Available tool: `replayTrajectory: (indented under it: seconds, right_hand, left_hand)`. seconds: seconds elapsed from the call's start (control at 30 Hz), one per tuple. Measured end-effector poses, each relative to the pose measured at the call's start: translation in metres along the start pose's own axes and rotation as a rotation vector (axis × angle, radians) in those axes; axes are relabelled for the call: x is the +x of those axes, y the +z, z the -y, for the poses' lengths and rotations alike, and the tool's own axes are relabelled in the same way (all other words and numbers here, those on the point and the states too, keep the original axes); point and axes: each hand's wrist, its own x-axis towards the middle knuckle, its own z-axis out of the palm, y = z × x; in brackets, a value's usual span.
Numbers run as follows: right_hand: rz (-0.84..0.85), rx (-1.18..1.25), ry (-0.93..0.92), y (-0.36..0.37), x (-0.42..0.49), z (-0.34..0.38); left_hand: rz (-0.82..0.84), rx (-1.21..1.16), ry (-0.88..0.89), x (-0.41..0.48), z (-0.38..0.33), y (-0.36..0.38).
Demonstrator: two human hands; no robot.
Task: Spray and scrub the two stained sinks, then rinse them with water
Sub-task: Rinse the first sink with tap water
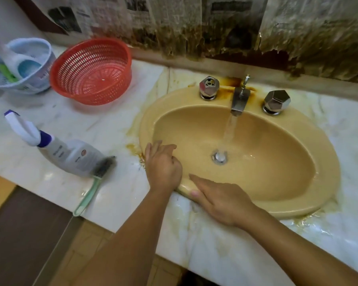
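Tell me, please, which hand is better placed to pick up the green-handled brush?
Left, probably. The left hand rests on the left rim of the sink, nearest the brush lying beside the spray bottle. The right hand lies flat on the front rim, farther off.

Illegible print on spray bottle (pixel 70 155) and newspapers (pixel 174 13)

Wall: newspaper sheets (pixel 174 13), lower edges brown-stained and ragged. Countertop: white veined marble (pixel 112 129), yellowed patches. Floor (pixel 0 195): tan and dark brown.
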Motion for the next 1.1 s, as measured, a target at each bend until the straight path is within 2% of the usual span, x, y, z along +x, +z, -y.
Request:
replayTrajectory:
  seconds: [0.07,0.1,0.13,0.17,0.23,0.27,0.3,0.37,0.4,0.47,0.5,0.6,0.63,0.67,0.7,0.73,0.77,0.8,0.83,0.9,0.93,0.97,1.03,1.1]
  right_hand:
    - [0.143,0.018,0.206,-0.014,0.003,-0.024]
    - [0.159,0.064,0.321,-0.02,0.013,-0.037]
    - [0.095,0.184,0.402,-0.024,0.027,-0.051]
    - [-0.036,0.411,0.465,-0.025,0.047,-0.069]
    - [-0.232,1.238,0.619,-0.034,0.084,-0.095]
    - [-0.317,1.618,0.627,-0.04,0.097,-0.102]
    - [-0.403,1.896,0.606,-0.046,0.107,-0.106]
    - [-0.457,2.141,0.523,-0.057,0.118,-0.089]
    - [-0.405,2.163,0.45,-0.058,0.116,-0.071]
    - [-0.238,1.924,0.333,-0.048,0.101,-0.031]
    - [-0.155,1.681,0.256,-0.04,0.086,-0.011]
    - [0.047,0.697,-0.102,-0.007,0.042,0.013]
    - [0.089,0.419,-0.143,0.002,0.033,0.005]
    - [0.145,0.236,-0.094,0.001,0.029,-0.005]
    - [0.207,0.166,-0.003,0.0,0.032,-0.02]
    - [0.258,0.17,0.116,-0.007,0.037,-0.03]
    - [0.24,0.243,0.238,-0.011,0.047,-0.041]
    - [0.156,0.427,0.344,-0.016,0.059,-0.05]
    - [-0.005,0.772,0.465,-0.021,0.074,-0.06]
    - [-0.257,1.643,0.634,-0.035,0.101,-0.084]
    - [-0.385,1.965,0.656,-0.045,0.109,-0.092]
    - [-0.484,2.168,0.656,-0.054,0.117,-0.096]
    - [-0.487,2.273,0.561,-0.069,0.125,-0.077]
    - [-0.395,2.207,0.497,-0.069,0.128,-0.046]
  left_hand:
    - [-0.016,0.009,-0.021,0.001,0.001,0.002]
    - [-0.029,0.004,-0.028,0.001,0.002,0.003]
    - [-0.045,-0.002,-0.035,0.0,0.003,0.004]
    - [-0.058,-0.012,-0.04,0.0,0.004,0.005]
    - [-0.076,-0.024,-0.039,0.0,0.006,0.007]
    - [-0.085,-0.031,-0.038,0.0,0.007,0.008]
    - [-0.095,-0.045,-0.041,0.001,0.009,0.009]
    - [-0.112,-0.098,-0.072,0.002,0.011,0.009]
    - [-0.114,-0.13,-0.096,0.003,0.012,0.008]
    - [-0.109,-0.182,-0.133,0.004,0.014,0.006]
    - [-0.104,-0.202,-0.141,0.004,0.015,0.005]
    - [-0.1,-0.24,-0.147,0.005,0.018,0.004]
    - [-0.104,-0.245,-0.148,0.005,0.019,0.005]
    - [-0.109,-0.248,-0.155,0.005,0.019,0.004]
    - [-0.113,-0.253,-0.17,0.006,0.019,0.004]
    - [-0.115,-0.258,-0.187,0.006,0.018,0.003]
    - [-0.114,-0.26,-0.201,0.007,0.019,0.002]
    - [-0.11,-0.257,-0.209,0.008,0.019,0.001]
    - [-0.106,-0.25,-0.21,0.009,0.019,0.001]
    - [-0.096,-0.234,-0.201,0.01,0.02,0.001]
    - [-0.092,-0.227,-0.196,0.01,0.019,0.0]
    - [-0.086,-0.219,-0.192,0.011,0.02,0.0]
    - [-0.072,-0.205,-0.184,0.012,0.021,-0.001]
    - [-0.056,-0.193,-0.174,0.013,0.021,-0.001]
